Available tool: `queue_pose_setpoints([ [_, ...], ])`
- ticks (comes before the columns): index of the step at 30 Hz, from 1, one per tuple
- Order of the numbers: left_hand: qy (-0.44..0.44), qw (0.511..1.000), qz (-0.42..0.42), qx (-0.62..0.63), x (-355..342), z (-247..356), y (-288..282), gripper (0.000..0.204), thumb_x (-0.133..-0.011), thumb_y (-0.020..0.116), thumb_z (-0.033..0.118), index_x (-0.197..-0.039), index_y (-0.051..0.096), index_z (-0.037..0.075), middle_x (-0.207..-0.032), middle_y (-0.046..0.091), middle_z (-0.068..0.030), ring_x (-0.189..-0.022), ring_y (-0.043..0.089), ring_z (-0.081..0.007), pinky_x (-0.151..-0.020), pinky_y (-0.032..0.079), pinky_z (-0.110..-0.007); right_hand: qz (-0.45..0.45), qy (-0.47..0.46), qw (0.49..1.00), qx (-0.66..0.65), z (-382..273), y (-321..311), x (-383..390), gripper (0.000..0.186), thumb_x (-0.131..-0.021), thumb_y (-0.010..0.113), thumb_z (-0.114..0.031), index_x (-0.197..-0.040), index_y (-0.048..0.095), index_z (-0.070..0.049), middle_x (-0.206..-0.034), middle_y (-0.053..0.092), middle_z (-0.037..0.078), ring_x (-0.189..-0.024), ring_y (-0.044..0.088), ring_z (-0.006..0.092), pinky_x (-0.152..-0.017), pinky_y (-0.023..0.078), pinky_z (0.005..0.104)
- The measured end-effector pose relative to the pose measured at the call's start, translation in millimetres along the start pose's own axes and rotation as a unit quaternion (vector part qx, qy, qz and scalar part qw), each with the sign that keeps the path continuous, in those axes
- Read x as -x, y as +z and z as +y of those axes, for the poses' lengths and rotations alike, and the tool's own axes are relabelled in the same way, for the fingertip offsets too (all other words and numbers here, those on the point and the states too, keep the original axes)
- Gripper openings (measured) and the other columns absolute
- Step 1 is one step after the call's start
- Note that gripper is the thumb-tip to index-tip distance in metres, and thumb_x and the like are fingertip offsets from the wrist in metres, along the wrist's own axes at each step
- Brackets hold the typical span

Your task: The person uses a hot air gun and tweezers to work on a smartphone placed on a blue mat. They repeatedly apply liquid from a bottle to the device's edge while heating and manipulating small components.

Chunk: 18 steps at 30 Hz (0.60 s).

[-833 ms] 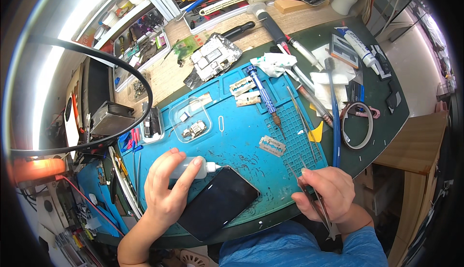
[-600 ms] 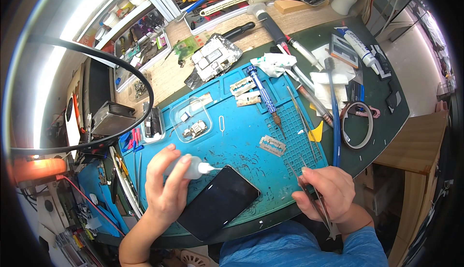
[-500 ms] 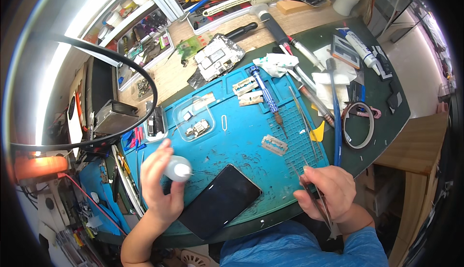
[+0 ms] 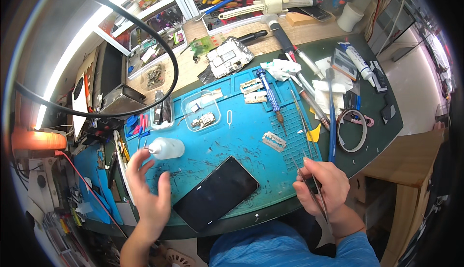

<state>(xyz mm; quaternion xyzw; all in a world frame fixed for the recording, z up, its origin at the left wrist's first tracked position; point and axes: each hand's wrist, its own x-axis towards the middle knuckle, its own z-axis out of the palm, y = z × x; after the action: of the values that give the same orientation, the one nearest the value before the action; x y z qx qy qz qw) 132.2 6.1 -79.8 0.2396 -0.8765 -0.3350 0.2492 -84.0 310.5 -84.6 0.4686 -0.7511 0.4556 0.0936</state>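
My left hand (image 4: 151, 194) is open, fingers and thumb spread, just below a small white squeeze bottle (image 4: 169, 148). The bottle is on the blue work mat (image 4: 217, 144), its cap end toward my fingertips; whether it stands or lies I cannot tell. I see no clear grip on it. At the mat's front edge lies a black phone (image 4: 216, 193), dark glass up, set at a slant between my hands. Over the mat's right corner, my right hand (image 4: 326, 186) is closed around metal tweezers (image 4: 315, 193), their tips apart and pointing away from me, nothing visible between them.
Beyond the phone are a clear tray (image 4: 201, 127) of small parts, a SIM-eject pin (image 4: 229, 117), a loose razor blade (image 4: 274, 141) and a blue screwdriver (image 4: 269, 93). A tape roll (image 4: 352, 130) and blue brush (image 4: 332, 122) lie right. A black cable (image 4: 166, 49) loops across the upper left.
My left hand has let go of the white bottle, which now rests on the mat, and has drawn back toward me. My right hand still holds the tweezers. The view has shifted slightly.
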Motion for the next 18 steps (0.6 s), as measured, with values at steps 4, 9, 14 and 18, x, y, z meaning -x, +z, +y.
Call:
queue_pose_setpoints([
  [4, 0.096, 0.971, -0.184, -0.117, 28, 62, -6, 0.098, -0.081, 0.096, 0.034, -0.156, 0.046, -0.006, -0.148, 0.055, -0.0244, -0.132, 0.056, -0.0417, -0.114, 0.044, -0.052, -0.006, -0.005, 1.000, -0.009, -2, 0, -3, 0.051, -0.087, 0.092, -0.010, -0.132, 0.071, 0.003, -0.094, 0.077, 0.010, -0.074, 0.075, 0.0220, -0.067, 0.061, 0.0322],
  [9, 0.137, 0.946, -0.233, -0.180, 16, 79, 9, 0.100, -0.071, 0.097, 0.035, -0.154, 0.055, -0.002, -0.147, 0.057, -0.0219, -0.128, 0.057, -0.0412, -0.109, 0.046, -0.052, 0.024, 0.086, 0.987, -0.132, 2, 6, 10, 0.051, -0.086, 0.094, -0.008, -0.131, 0.071, 0.000, -0.102, 0.079, 0.013, -0.085, 0.079, 0.0229, -0.074, 0.064, 0.0319],
  [14, 0.185, 0.913, -0.347, -0.110, -20, 71, -11, 0.089, -0.069, 0.094, 0.018, -0.150, 0.060, 0.005, -0.146, 0.058, -0.0157, -0.129, 0.056, -0.0380, -0.111, 0.046, -0.050, -0.049, 0.069, 0.983, -0.163, -7, -8, 1, 0.047, -0.087, 0.094, -0.008, -0.128, 0.072, -0.001, -0.107, 0.080, 0.014, -0.096, 0.080, 0.0224, -0.081, 0.065, 0.0319],
  [18, 0.203, 0.887, -0.413, -0.044, -36, 48, -21, 0.084, -0.070, 0.090, 0.011, -0.149, 0.063, 0.008, -0.150, 0.060, -0.0118, -0.138, 0.055, -0.0364, -0.117, 0.044, -0.051, -0.211, 0.138, 0.923, -0.292, -12, -18, -26, 0.038, -0.090, 0.092, -0.013, -0.124, 0.079, -0.004, -0.106, 0.079, 0.011, -0.094, 0.077, 0.0197, -0.081, 0.061, 0.0310],
])
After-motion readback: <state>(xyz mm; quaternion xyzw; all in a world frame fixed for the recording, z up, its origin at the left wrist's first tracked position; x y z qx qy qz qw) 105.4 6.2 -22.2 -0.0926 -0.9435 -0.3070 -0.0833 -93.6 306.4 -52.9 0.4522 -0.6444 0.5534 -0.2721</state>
